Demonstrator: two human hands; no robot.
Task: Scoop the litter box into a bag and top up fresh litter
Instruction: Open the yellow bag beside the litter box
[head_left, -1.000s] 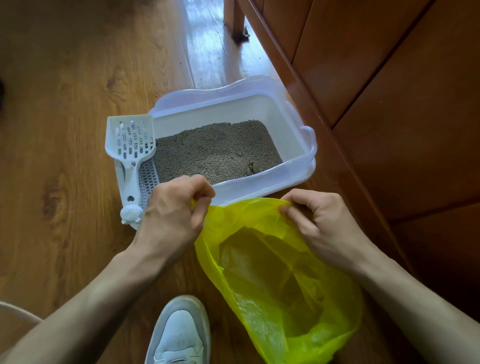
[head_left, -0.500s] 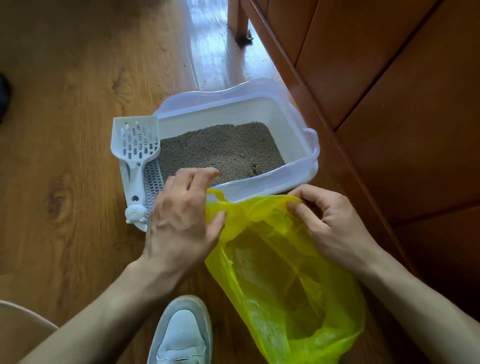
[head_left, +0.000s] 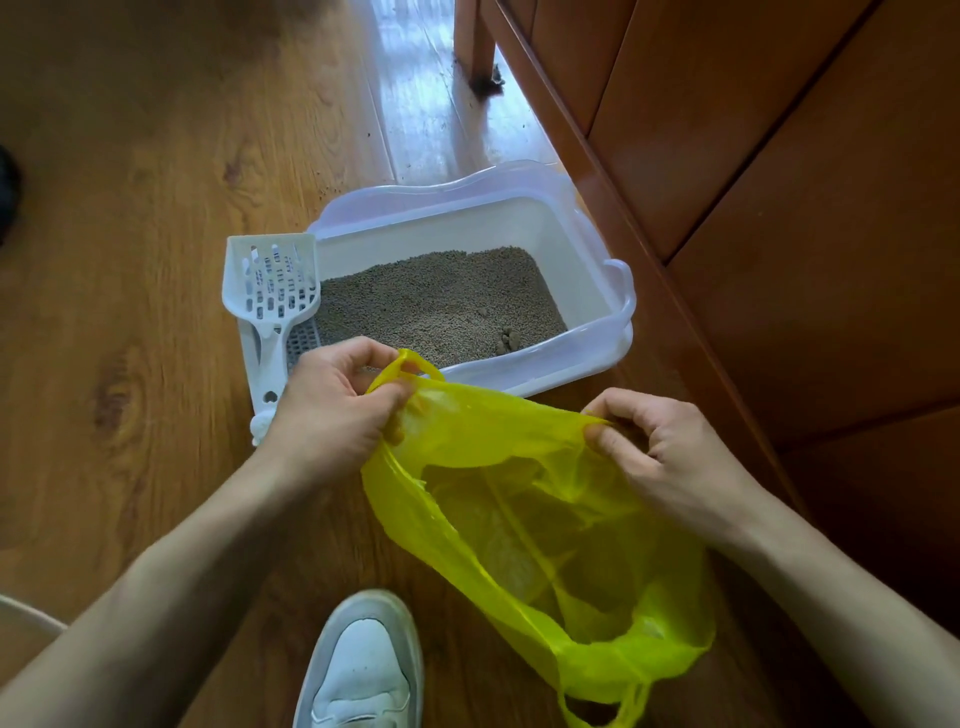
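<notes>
The left hand (head_left: 332, 400) pinches one handle loop of the yellow plastic bag (head_left: 545, 525), and the right hand (head_left: 660, 457) pinches the opposite rim, holding the mouth spread above the wooden floor (head_left: 130, 260). No writing is legible anywhere. Just beyond the hands sits the white litter box (head_left: 587, 249), with grey litter (head_left: 441, 301) and dark clumps (head_left: 509, 340) near its front right corner. A white slotted scoop (head_left: 270, 291) rests at its left edge. A brown wooden cabinet (head_left: 779, 182) stands to the right, and a white sneaker (head_left: 363, 670) is below.

The scoop (head_left: 271, 291) lies just left of the litter box (head_left: 587, 244) on the floor (head_left: 130, 260). The bag (head_left: 545, 519) lies before the box, a cabinet (head_left: 779, 182) to the right.
</notes>
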